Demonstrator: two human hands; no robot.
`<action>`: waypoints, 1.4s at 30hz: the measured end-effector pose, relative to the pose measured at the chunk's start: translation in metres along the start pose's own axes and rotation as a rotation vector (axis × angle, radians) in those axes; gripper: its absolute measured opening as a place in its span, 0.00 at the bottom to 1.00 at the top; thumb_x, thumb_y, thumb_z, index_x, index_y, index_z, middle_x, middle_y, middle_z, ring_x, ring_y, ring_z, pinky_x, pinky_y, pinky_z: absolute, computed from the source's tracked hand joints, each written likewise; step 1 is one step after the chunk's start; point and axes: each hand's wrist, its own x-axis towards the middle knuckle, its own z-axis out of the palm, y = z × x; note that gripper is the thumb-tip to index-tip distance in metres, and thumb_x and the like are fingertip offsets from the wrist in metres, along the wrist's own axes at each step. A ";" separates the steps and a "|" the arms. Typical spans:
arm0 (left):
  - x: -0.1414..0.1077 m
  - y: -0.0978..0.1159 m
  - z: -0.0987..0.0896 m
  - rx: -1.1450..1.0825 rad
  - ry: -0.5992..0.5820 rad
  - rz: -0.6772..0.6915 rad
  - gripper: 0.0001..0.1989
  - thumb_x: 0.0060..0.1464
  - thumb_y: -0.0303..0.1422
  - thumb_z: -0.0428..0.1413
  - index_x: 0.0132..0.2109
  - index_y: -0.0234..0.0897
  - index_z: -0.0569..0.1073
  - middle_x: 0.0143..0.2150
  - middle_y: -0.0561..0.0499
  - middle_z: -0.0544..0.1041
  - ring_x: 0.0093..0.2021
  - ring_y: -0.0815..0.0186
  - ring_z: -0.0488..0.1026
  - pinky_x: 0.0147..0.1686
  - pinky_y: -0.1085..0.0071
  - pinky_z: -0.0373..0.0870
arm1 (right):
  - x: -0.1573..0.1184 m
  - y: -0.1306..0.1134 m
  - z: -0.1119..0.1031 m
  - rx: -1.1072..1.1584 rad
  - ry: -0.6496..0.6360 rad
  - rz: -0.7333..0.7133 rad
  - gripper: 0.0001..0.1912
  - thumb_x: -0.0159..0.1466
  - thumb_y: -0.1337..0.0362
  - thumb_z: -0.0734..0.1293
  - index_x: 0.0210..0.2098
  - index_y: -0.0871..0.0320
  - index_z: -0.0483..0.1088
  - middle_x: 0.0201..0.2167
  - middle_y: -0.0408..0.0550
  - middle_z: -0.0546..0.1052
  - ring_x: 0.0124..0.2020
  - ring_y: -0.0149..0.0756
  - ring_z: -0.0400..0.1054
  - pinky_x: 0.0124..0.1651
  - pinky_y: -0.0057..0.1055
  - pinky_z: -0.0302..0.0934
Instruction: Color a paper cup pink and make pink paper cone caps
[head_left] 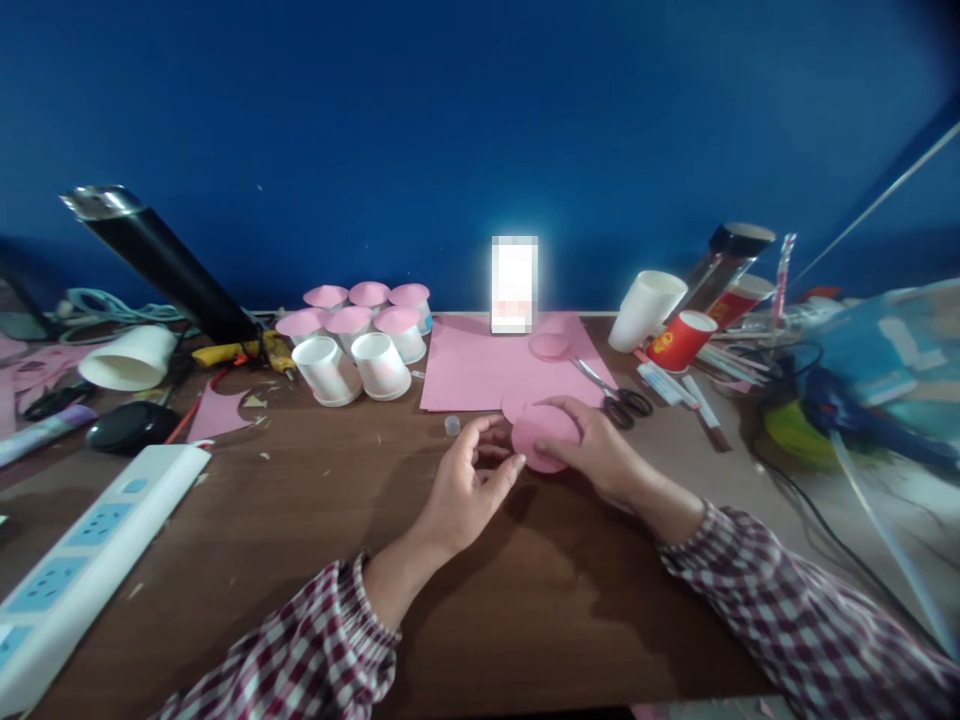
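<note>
Low over the desk, my right hand (592, 448) grips a round pink paper disc (546, 432), thumb on its face and fingers around the far edge. Part of a second pink rounded piece (517, 403) shows behind it. My left hand (476, 485) is at the disc's left side, fingers curled but apart from the thumb. Its thumb tip is at the disc's edge; I cannot tell whether it touches. Beyond my hands lie pink paper sheets (472, 375) with another pink disc (550, 346) on top. Scissors (626, 405) rest at their right corner.
Left of the sheets stand several white paper cups (326, 370), most topped with pink paper cones (349, 320). A white power strip (97, 560) runs along the left. A red cup (682, 340), white cups (649, 308) and marker pens (666, 384) are at the right. A small clear cap (451, 426) lies nearby.
</note>
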 end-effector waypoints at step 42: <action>0.001 -0.002 -0.016 0.944 -0.183 0.413 0.08 0.61 0.31 0.52 0.42 0.38 0.75 0.42 0.48 0.79 0.43 0.59 0.71 0.41 0.64 0.71 | 0.016 0.041 -0.084 -0.098 0.445 0.067 0.17 0.62 0.52 0.65 0.43 0.58 0.70 0.33 0.50 0.76 0.31 0.39 0.69 0.33 0.33 0.61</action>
